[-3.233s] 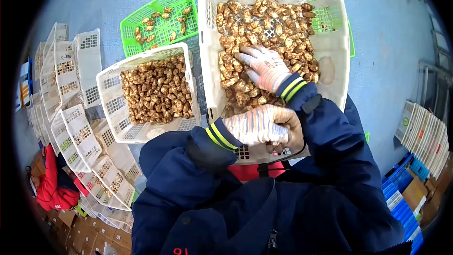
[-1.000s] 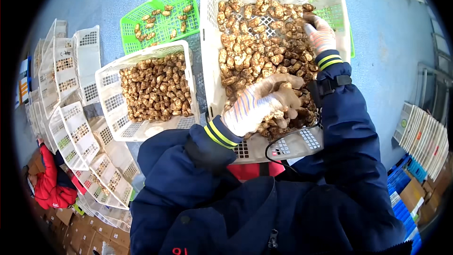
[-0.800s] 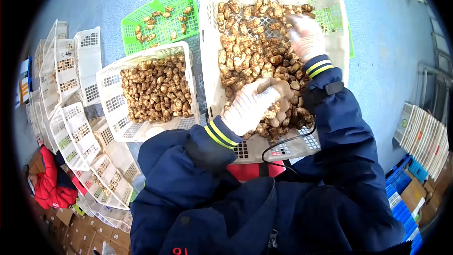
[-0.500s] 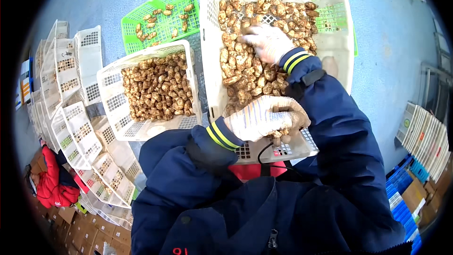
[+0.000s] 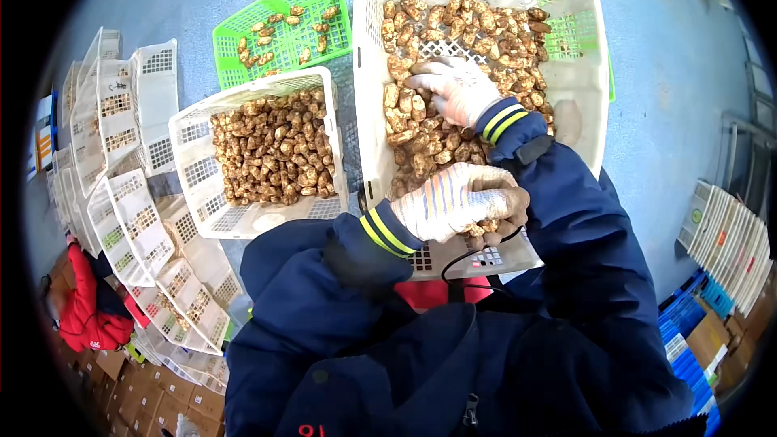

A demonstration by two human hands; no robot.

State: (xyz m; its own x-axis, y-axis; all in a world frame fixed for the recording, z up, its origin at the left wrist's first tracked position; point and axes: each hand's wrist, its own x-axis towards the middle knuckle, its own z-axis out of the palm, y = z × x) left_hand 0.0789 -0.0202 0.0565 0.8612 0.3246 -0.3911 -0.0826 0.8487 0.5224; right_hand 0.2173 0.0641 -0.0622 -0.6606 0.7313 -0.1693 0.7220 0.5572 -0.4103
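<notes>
A large white plastic crate holds many small, soil-covered brown tubers that look like taro. Inside it, my right hand, in a pale glove, rests on the tubers with its fingers stretched toward the left. At the crate's near end is my left hand, in a white glove with coloured stripes. Its fingers curl round several small taro tubers, partly hidden by the glove. A dark cord loops over the near rim just below this hand.
Left of the large crate stands a smaller white crate full of tubers. Beyond it lies a green basket with scattered tubers. Stacked white crates line the left, near a person in red. Pale stacked trays stand at right.
My right hand has drawn slightly nearer across the tubers, and some tubers at the far side lie differently. My left hand stays curled in the same place. The whole view has shifted a little.
</notes>
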